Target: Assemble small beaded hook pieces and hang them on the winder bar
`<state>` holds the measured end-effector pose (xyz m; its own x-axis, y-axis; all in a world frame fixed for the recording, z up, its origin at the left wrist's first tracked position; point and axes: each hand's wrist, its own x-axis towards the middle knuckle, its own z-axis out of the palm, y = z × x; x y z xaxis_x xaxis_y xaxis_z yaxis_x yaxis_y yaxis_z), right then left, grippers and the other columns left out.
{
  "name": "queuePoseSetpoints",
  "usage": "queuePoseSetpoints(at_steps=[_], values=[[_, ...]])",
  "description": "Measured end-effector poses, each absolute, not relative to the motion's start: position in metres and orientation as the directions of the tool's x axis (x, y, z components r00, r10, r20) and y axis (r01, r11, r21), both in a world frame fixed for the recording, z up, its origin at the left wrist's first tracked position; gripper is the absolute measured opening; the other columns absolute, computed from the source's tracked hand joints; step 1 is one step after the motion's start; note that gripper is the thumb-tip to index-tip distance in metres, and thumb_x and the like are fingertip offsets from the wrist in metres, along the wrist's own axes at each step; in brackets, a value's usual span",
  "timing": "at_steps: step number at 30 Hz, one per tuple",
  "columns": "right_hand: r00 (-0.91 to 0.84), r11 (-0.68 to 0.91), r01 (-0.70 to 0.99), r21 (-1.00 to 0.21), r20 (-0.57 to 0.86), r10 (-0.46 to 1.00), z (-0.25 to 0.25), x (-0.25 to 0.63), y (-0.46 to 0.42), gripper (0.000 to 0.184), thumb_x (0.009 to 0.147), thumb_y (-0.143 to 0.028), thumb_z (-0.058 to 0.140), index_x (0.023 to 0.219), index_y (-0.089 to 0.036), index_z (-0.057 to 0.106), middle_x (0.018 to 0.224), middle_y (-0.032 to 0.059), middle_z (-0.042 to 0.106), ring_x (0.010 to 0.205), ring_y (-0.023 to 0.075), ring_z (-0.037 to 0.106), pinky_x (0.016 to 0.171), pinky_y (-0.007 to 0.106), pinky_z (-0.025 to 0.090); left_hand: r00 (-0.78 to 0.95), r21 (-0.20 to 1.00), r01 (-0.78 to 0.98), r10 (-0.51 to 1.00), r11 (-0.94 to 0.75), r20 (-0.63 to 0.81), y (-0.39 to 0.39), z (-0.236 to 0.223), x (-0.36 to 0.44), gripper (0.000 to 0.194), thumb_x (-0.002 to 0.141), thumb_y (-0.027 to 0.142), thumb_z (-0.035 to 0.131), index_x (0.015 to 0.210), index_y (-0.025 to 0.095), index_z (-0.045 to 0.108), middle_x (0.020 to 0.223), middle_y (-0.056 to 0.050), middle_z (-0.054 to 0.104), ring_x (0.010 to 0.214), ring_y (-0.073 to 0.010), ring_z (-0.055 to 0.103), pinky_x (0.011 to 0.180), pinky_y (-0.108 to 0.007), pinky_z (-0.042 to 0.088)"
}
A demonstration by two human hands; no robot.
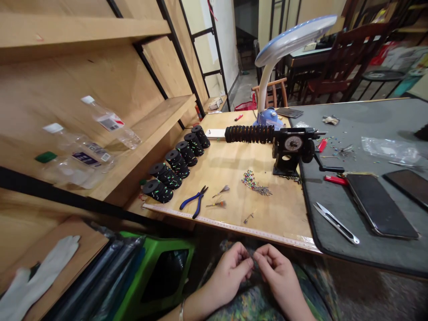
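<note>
My left hand and my right hand meet over my lap, just below the table's front edge. Thumb and fingers are pinched together on both; whatever lies between them is too small to make out. On the wood beyond them lie a tiny dark piece, two small feathery tufts and a heap of colourful beads with metal pins. Pliers with blue handles rest partly spread to the left. A black hand-cranked winder carries a row of black foam discs.
Several black foam spools line the table's left edge. Silver thread snips and a phone lie on the grey mat at right. A lamp stands at the back. Plastic bottles sit on the left shelf.
</note>
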<state>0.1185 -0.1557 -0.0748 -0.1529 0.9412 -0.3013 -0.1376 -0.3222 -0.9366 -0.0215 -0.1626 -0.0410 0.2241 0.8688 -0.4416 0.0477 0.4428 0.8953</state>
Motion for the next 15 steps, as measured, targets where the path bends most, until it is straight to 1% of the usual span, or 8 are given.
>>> queuePoseSetpoints(at_steps=[3,5,7,10,15], values=[[-0.156,-0.313,-0.122,-0.942,-0.294,0.943,-0.0768,0.1175,-0.1564,0.041,0.071,-0.057,0.068,0.067,-0.017,0.059,0.052,-0.0053,0.050,0.045,0.0096,0.040,0.045,0.022,0.032,0.222,0.895,0.030,0.870,0.444,-0.439,-0.1639,-0.0418,-0.0208,0.031,0.080,0.044,0.059,0.074,0.019,0.042,0.060,0.005,0.048,0.056,-0.0098,0.041,0.055,-0.024,0.032],[-0.159,-0.309,-0.130,-0.942,-0.287,0.945,-0.0763,0.1171,-0.1563,0.039,0.071,-0.055,0.068,0.067,-0.018,0.059,0.054,-0.0038,0.053,0.049,0.0118,0.047,0.048,0.023,0.036,0.232,0.894,0.016,0.868,0.448,-0.439,-0.1636,-0.0422,-0.0206,0.033,0.079,0.047,0.060,0.074,0.019,0.042,0.060,0.005,0.048,0.056,-0.0097,0.041,0.054,-0.023,0.031],[-0.164,-0.319,-0.143,-0.937,-0.296,0.941,-0.0745,0.1169,-0.1560,0.038,0.071,-0.054,0.068,0.067,-0.018,0.058,0.055,-0.0034,0.054,0.050,0.0130,0.050,0.049,0.024,0.038,0.242,0.887,0.000,0.861,0.461,-0.447,-0.1625,-0.0428,-0.0204,0.036,0.079,0.051,0.059,0.075,0.019,0.043,0.059,0.005,0.047,0.054,-0.0091,0.039,0.052,-0.023,0.029],[-0.150,-0.343,-0.145,-0.928,-0.322,0.935,-0.0710,0.1168,-0.1557,0.038,0.069,-0.054,0.069,0.065,-0.019,0.057,0.050,-0.0056,0.050,0.045,0.0108,0.044,0.045,0.022,0.035,0.239,0.880,-0.025,0.858,0.474,-0.455,-0.1607,-0.0446,-0.0201,0.038,0.079,0.055,0.057,0.077,0.019,0.044,0.058,0.006,0.047,0.052,-0.0085,0.037,0.050,-0.022,0.026],[-0.127,-0.363,-0.137,-0.922,-0.347,0.929,-0.0705,0.1163,-0.1579,0.040,0.068,-0.057,0.069,0.064,-0.019,0.057,0.047,-0.0075,0.044,0.041,0.0078,0.031,0.040,0.020,0.025,0.201,0.892,-0.027,0.877,0.451,-0.437,-0.1608,-0.0471,-0.0183,0.037,0.081,0.053,0.057,0.078,0.019,0.045,0.060,0.006,0.046,0.053,-0.0085,0.036,0.050,-0.022,0.026]])
